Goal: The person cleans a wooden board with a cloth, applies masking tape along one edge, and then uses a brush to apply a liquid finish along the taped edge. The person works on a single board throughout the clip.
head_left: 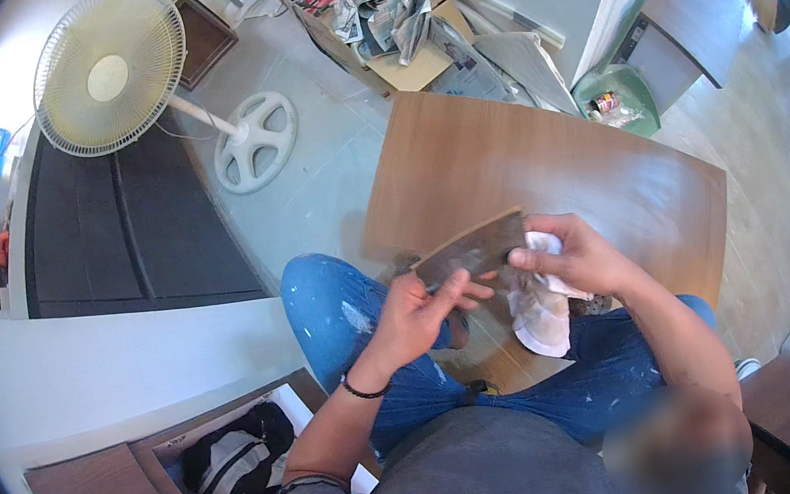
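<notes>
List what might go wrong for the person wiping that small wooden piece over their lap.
1. The left hand pinches the small wooden piece only at its lower edge; pressure from the white cloth in the right hand could tip it loose.
2. A dropped piece would likely hit the large wooden board below and mark it.

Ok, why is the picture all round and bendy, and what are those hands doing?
A person wears a wide-angle camera on their head, looking down, so straight edges bend. The two arms from the bottom are that person's own. The left hand holds a small flat brown wooden piece. The right hand grips a crumpled white cloth against it. Below them lies a big brown wooden board on the floor. Farther off stand a pale round standing fan and a cardboard box of crumpled newspaper.
</notes>
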Available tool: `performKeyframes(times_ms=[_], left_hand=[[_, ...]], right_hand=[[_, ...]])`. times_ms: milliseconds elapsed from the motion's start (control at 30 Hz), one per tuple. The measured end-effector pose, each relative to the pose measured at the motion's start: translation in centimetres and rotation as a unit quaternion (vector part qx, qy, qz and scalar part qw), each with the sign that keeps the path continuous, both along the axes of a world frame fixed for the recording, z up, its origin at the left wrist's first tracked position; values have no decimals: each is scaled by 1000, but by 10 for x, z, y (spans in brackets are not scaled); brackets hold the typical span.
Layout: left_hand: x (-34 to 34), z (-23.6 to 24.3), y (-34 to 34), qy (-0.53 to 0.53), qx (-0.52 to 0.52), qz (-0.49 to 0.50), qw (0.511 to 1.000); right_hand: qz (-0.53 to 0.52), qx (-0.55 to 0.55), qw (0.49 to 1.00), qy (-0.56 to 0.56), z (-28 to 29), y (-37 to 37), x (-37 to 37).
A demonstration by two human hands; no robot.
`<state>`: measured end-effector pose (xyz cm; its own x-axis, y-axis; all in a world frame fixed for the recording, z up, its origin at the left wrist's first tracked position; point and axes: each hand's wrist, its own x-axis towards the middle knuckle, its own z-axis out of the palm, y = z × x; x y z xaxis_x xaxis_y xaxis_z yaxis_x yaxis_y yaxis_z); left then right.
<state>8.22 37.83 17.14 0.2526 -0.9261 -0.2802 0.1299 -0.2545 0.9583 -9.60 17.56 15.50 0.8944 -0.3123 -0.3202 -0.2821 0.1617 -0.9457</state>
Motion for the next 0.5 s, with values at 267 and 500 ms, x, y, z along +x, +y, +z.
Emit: performKeyframes(times_ms=[267, 500], left_hand=[[53, -6, 34, -132, -76, 329, 932], [122, 11, 8, -186, -163, 384, 890]], right_hand=[[-233, -54, 968, 81, -39, -28, 11], [-313, -475, 822, 38, -67, -93, -24]])
